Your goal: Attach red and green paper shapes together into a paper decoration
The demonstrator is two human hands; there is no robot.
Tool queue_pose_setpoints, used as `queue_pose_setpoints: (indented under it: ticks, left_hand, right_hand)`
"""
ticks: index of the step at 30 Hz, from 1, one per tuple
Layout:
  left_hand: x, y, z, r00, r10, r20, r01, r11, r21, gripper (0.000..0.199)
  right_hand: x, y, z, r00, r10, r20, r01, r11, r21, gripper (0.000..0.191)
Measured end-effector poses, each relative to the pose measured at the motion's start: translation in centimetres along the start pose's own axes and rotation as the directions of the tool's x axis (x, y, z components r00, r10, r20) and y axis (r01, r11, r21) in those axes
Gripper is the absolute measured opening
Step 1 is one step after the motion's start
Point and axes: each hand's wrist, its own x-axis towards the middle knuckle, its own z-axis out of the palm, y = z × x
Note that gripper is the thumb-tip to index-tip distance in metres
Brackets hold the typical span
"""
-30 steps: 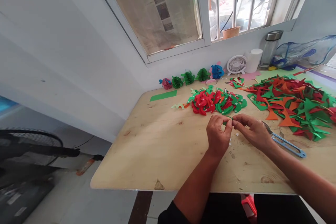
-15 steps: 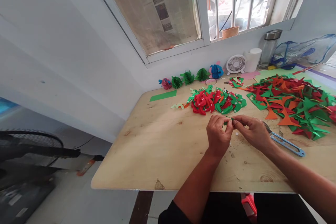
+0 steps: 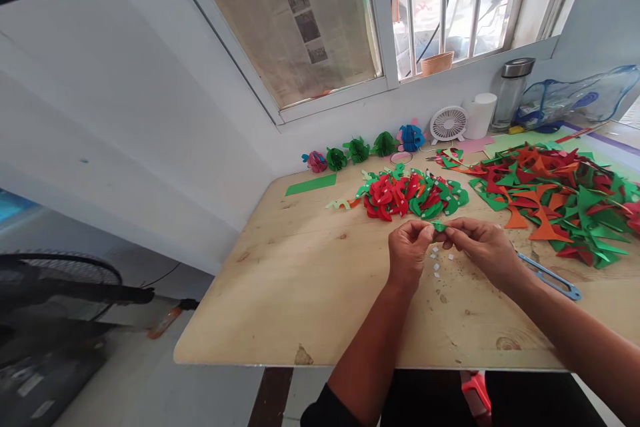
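Between my two hands is a small green paper piece [image 3: 439, 227], pinched at both ends just above the table. My left hand [image 3: 411, 247] grips its left end with thumb and forefinger. On the other side my right hand [image 3: 483, 247] pinches the right end. Several tiny white squares [image 3: 436, 267] lie on the wood below the fingers. Just beyond the hands sits a heap of red and green cut paper shapes [image 3: 395, 193], some bearing white squares. A blue-handled cutter [image 3: 550, 277] lies beside my right forearm, its front end hidden by the hand.
A large pile of red, orange and green paper scraps [image 3: 560, 193] covers the right side. Paper ornaments [image 3: 358, 150], a small white fan [image 3: 449, 124], a glass bottle [image 3: 509, 97] and a clear bag [image 3: 580, 100] line the wall. A green strip [image 3: 311, 184] lies at the back left.
My hands have drawn slightly apart, and the green paper piece shows more plainly between them. The left hand has turned a little, uncovering more white squares on the table.
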Motion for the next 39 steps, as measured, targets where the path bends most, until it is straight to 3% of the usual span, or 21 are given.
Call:
queue_pose_setpoints:
  ticks: [5, 13, 17, 25, 31, 35, 39]
  left_hand:
    - [-0.3, 0.0, 0.0, 0.996, 0.091, 0.017, -0.093, 0.983, 0.156, 0.015]
    - [-0.6, 0.1, 0.1, 0.952, 0.305, -0.006, -0.262, 0.827, 0.497, 0.011]
    - [-0.4, 0.0, -0.1, 0.954, 0.3, 0.008, -0.279, 0.878, 0.39, 0.01]
    - [0.1, -0.3, -0.1, 0.991, 0.136, -0.005, -0.135, 0.986, 0.096, 0.011]
    - [0.3, 0.4, -0.2, 0.997, 0.043, -0.071, -0.042, 0.999, 0.014, 0.015]
    - [0.6, 0.7, -0.7, 0.988, 0.038, -0.153, -0.043, 0.999, -0.029, 0.015]
    - [0.6, 0.8, -0.7, 0.988, 0.046, -0.151, -0.047, 0.999, -0.007, 0.015]
  right_hand:
    - [0.0, -0.1, 0.1, 0.999, 0.006, -0.033, -0.006, 1.0, 0.005, 0.034]
    - [0.1, 0.5, 0.1, 0.999, -0.018, -0.031, 0.018, 1.0, -0.011, 0.033]
    - [0.1, 0.5, 0.0, 1.0, 0.017, -0.012, -0.016, 0.999, 0.039, 0.037]
    - [0.3, 1.2, -0.3, 0.994, 0.085, 0.07, -0.097, 0.978, 0.182, 0.03]
    - [0.5, 1.6, -0.7, 0.992, 0.096, 0.08, -0.109, 0.977, 0.183, 0.032]
    - [0.6, 1.4, -1.0, 0.992, 0.12, 0.026, -0.122, 0.967, 0.222, 0.029]
    - [0.4, 1.2, -0.9, 0.991, 0.126, 0.041, -0.132, 0.955, 0.267, 0.025]
